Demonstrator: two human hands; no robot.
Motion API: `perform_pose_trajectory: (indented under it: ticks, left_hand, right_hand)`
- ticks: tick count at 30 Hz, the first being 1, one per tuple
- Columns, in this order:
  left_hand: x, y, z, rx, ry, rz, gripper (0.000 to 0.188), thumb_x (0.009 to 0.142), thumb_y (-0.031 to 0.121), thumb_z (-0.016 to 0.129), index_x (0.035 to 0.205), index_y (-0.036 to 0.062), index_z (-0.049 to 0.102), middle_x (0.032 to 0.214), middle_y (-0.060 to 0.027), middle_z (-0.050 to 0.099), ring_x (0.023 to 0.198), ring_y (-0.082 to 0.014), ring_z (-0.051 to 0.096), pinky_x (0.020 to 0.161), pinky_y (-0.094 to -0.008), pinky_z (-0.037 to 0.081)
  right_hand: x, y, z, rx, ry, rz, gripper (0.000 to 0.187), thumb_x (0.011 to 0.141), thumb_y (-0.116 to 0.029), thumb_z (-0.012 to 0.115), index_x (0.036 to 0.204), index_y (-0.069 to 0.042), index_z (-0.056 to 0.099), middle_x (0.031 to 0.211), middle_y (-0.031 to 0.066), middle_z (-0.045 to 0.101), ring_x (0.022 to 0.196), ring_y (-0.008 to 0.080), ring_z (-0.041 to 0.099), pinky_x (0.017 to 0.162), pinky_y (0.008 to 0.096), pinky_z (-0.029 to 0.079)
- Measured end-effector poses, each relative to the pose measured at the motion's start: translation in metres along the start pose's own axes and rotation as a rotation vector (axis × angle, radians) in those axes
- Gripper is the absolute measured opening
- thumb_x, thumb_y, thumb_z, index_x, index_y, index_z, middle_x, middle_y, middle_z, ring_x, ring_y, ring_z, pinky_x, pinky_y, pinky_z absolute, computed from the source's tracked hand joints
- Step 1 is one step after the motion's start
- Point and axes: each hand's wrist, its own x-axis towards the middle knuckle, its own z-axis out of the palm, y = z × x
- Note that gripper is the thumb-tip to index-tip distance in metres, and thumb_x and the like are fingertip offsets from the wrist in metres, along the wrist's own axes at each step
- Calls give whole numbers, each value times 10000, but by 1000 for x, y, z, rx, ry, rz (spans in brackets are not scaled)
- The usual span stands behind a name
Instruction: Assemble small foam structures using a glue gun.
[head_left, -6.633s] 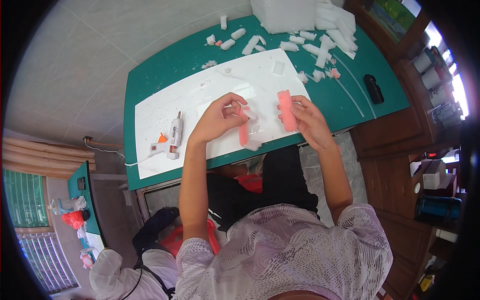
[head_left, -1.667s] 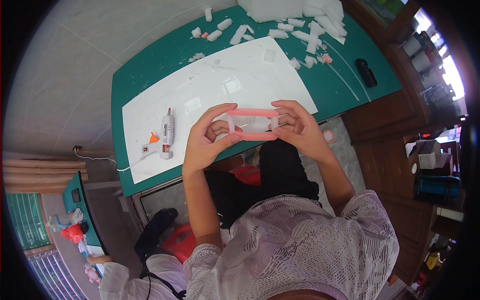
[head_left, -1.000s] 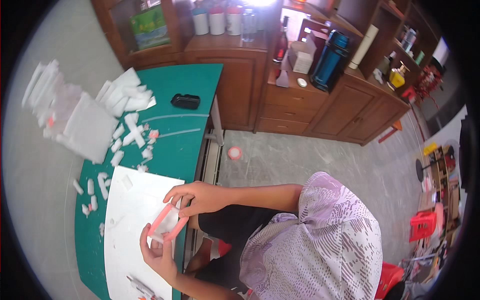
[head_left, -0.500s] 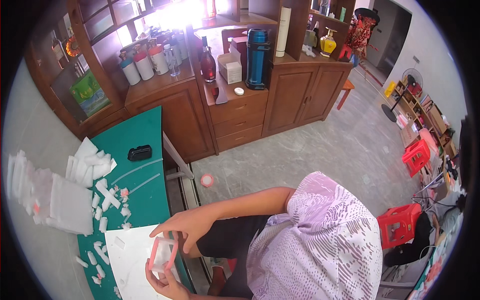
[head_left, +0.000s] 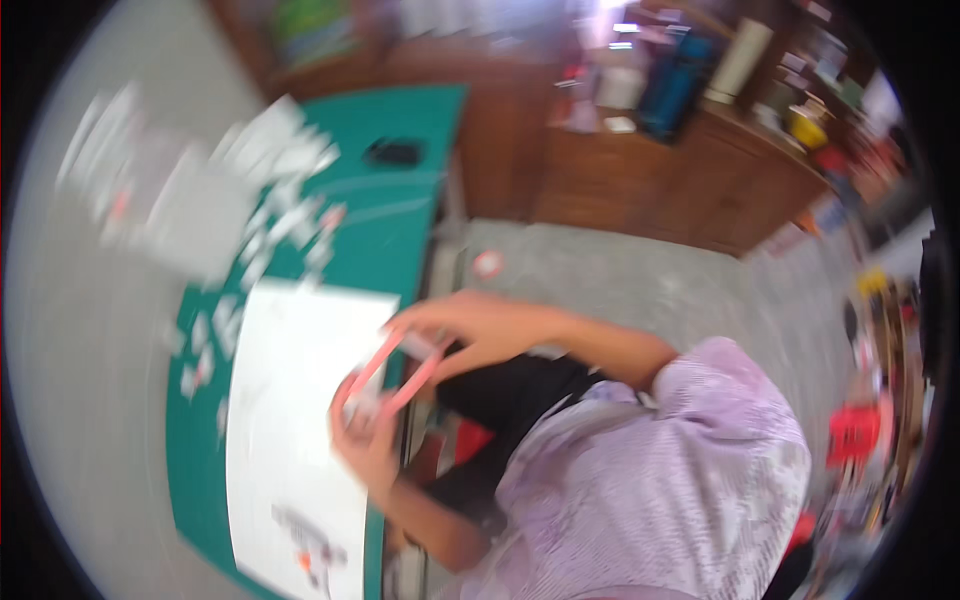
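Note:
Between my hands is a small box-like frame (head_left: pixel 418 382) with pink long sides and whitish cross pieces, tilted over the near edge of a white board (head_left: pixel 290 400). My left hand (head_left: pixel 365 445), lower in the picture, grips its near end. My right hand (head_left: pixel 485 325), higher up, has its fingers and thumb around the far end. Motion blur hides the exact fingertip contact. The board lies on a green table (head_left: pixel 400 200). Small dark and orange items (head_left: pixel 308 545), too blurred to name, lie at the board's lower end.
White foam-like pieces (head_left: pixel 285 225) are scattered along the table's left side, beside a large white block (head_left: pixel 195 215). A black object (head_left: pixel 395 152) lies at the far end. Wooden cabinets (head_left: pixel 620 185) stand behind, and a round pink-and-white item (head_left: pixel 488 264) is on the floor.
The whole view has swung, bringing more of the board into sight and blurring everything. My right hand's fingers have closed in on the frame's far end. The frame is now tilted more to the right.

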Motion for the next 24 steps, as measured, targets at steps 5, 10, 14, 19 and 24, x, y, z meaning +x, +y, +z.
perform_pose_trajectory:
  ticks: [5, 10, 14, 19, 24]
  left_hand:
    - [-6, 7, -6, -112, 10, 16, 582, 822, -40, 679, 1346, -49, 427, 1377, -203, 473, 1023, -265, 637, 902, -362, 527]
    - [-15, 15, -7, -154, 6, 19, 595, 787, -128, 669, 1335, -68, 447, 1355, -188, 487, 1024, -247, 647, 889, -348, 532]
    - [-16, 21, -2, -134, -1, 17, 641, 754, -127, 708, 1339, -72, 453, 1349, -185, 488, 1002, -234, 654, 880, -334, 538]
    - [-13, 25, 4, 19, -21, 128, 718, 691, -42, 803, 1332, -50, 479, 1342, -180, 490, 996, -233, 653, 866, -332, 543]
    - [-9, 35, 2, 453, 28, 271, 749, 602, 102, 886, 1275, 11, 568, 1353, -166, 484, 1072, -261, 613, 832, -329, 536]
  right_hand:
    - [14, -26, -9, 92, -187, 223, 730, 764, -98, 778, 1418, -100, 453, 1226, 85, 598, 1101, 204, 582, 914, 354, 497]
    - [18, -16, -2, 123, -138, 130, 728, 716, -88, 792, 1383, -113, 501, 1045, 68, 645, 949, 171, 618, 837, 314, 521]
    - [23, -13, -7, 159, -137, 116, 728, 704, -82, 799, 1371, -85, 508, 1081, 82, 646, 964, 172, 629, 846, 311, 520]
    - [29, -4, -17, 213, -164, 102, 716, 698, -83, 802, 1356, -77, 519, 1071, 79, 659, 970, 170, 641, 844, 311, 525]
    - [33, -1, -26, 180, -216, 56, 722, 676, -123, 817, 1337, -73, 532, 1054, 84, 678, 973, 185, 665, 844, 314, 526]
